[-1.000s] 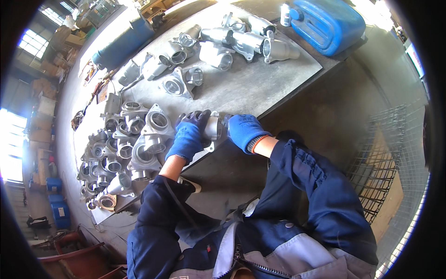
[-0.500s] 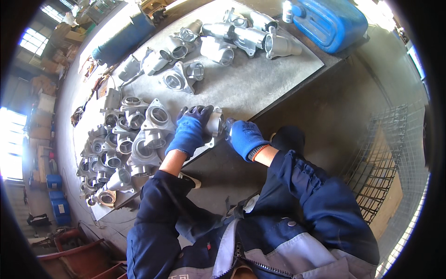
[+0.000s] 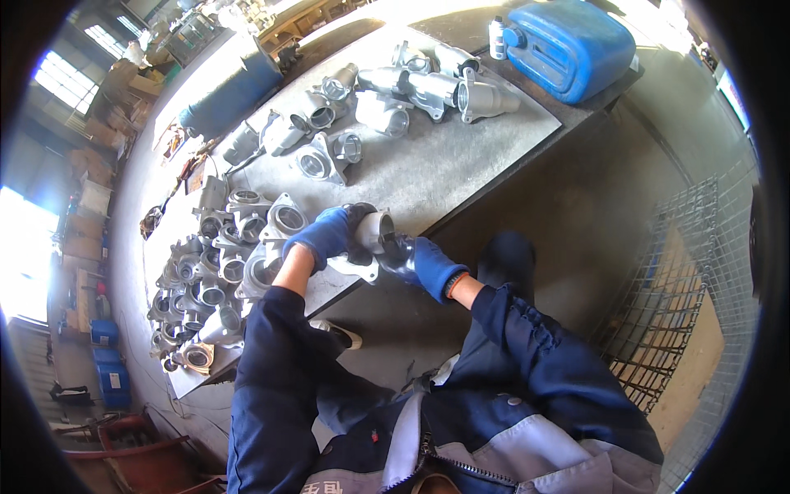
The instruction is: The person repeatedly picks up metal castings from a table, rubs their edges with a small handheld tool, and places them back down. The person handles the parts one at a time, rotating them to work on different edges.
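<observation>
A silvery flanged metal pipe casting [image 3: 374, 234] is at the table's near edge, tilted, with its round opening turned toward the right. My left hand [image 3: 336, 232], in a blue glove with dark coated fingers, is closed around the casting's left and upper side. On the opposite side my right hand [image 3: 421, 262], gloved alike, has its fingers bent against the casting below the opening. Those fingertips are partly hidden, and anything small between them cannot be made out. Just left of my left hand stand several similar castings [image 3: 290, 216], crowded together.
More castings [image 3: 383, 113] lie along the far part of the grey metal tabletop [image 3: 461, 169]. A blue jerrycan [image 3: 568, 51] and a small white bottle [image 3: 497, 38] stand at the far right corner. Wire mesh [image 3: 666, 288] is at right. A blue cylinder [image 3: 230, 92] lies beyond the table.
The casting has turned and tilted, so its opening shows differently. My right hand has moved slightly down and left, closer against it. The whole view has shifted a little.
</observation>
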